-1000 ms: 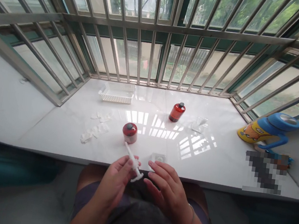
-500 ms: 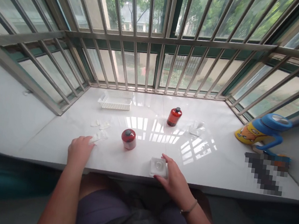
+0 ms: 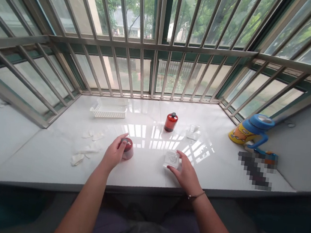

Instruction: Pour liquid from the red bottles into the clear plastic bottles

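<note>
Sill: left hand now on red jar

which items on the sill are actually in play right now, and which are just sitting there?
In play:
- near red bottle, left hand closed around it
- clear square dish, right hand touching it

Lying about:
- far red bottle
- white basket
- white wrappers
- clear packet
- blue-lidded cup
</note>
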Motion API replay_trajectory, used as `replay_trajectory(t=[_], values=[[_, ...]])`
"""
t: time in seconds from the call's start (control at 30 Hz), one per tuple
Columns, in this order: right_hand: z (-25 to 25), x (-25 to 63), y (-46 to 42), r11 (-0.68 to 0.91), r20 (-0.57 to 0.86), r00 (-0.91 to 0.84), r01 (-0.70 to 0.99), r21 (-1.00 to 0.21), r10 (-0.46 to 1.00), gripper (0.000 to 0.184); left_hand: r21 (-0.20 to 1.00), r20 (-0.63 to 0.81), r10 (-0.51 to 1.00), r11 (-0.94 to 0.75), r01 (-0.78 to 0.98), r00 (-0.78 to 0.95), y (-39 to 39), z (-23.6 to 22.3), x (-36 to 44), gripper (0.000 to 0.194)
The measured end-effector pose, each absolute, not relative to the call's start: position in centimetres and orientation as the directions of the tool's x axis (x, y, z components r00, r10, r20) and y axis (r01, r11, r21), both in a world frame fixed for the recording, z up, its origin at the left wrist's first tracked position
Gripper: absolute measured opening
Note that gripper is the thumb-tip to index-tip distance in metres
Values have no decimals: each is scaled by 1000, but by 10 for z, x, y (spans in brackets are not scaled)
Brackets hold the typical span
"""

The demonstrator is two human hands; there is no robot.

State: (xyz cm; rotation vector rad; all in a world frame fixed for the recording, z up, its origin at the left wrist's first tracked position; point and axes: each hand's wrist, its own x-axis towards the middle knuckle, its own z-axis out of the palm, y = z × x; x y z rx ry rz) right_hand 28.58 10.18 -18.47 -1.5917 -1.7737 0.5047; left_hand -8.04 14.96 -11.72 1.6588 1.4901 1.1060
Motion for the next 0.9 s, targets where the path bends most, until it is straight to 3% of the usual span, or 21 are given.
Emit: replay_trajectory(t=[0.23,0.53,0.77,0.9], values=[[-208,311,114,137,275,98,681,-719,957,76,878,307,946,-324,353,106,157,-131,-35,45],[-218,306,110,187,384,122,717,-672,915,76,947,215,976,-219,235,44,145,-140,-16,35],[-219,307,110,187,383,122,714,-675,916,78,993,122,983,-121,15,-140,143,-139,-3,39],[-221,307,110,187,388,125,717,-671,913,80,994,103,986,-106,-13,-129,141,-132,-2,45]])
